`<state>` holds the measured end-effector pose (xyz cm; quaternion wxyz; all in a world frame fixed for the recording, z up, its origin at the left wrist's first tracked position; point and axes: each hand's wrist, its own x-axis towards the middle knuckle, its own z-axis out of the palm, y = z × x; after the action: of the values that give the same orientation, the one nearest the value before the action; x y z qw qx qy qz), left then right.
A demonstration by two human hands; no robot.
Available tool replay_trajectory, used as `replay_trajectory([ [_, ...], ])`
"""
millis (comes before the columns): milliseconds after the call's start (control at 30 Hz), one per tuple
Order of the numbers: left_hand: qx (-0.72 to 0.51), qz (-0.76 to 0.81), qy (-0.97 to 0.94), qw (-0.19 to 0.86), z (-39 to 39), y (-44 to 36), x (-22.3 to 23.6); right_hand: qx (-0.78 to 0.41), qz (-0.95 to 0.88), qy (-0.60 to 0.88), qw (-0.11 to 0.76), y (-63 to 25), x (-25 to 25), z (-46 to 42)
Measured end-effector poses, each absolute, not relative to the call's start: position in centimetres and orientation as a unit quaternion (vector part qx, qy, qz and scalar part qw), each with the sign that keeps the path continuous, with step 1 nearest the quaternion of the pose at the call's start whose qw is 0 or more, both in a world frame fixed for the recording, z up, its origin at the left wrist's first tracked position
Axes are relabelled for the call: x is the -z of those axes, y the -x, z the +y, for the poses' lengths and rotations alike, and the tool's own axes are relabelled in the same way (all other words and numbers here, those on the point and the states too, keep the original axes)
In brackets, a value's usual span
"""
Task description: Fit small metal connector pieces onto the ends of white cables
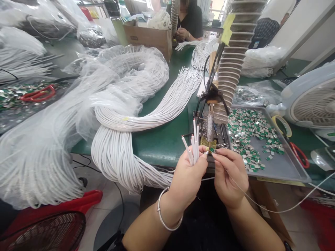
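Observation:
My left hand (187, 172) is closed around several white cables (194, 144), whose stripped reddish ends point upward. Between its thumb and forefinger, one cable end meets a small green circuit board (212, 150). My right hand (231, 174) pinches a thin strand of what looks like solder wire (277, 211) close to that board; the strand trails away to the right. Just above my fingertips, a soldering iron (210, 122) is mounted upright with its tip down, by a yellowish cleaning pad (206, 142). My fingers partly hide the joint.
A grey tray (288, 164) of loose connector boards (248, 136) lies right, near red-handled scissors (299, 155) and a fan (314, 101). A ribbed hose (232, 59) rises behind the iron. Cable bundles (151, 120) cover the left; a co-worker (193, 21) sits opposite.

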<state>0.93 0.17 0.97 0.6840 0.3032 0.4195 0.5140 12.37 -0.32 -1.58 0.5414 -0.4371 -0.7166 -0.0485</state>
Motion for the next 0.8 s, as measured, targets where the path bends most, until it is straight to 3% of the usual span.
replay_trajectory([
  [800,-0.499,0.431,-0.296,0.692,0.35,-0.93,-0.37,0.031,-0.716,0.443,0.538,-12.53,1.91,-0.6],
])
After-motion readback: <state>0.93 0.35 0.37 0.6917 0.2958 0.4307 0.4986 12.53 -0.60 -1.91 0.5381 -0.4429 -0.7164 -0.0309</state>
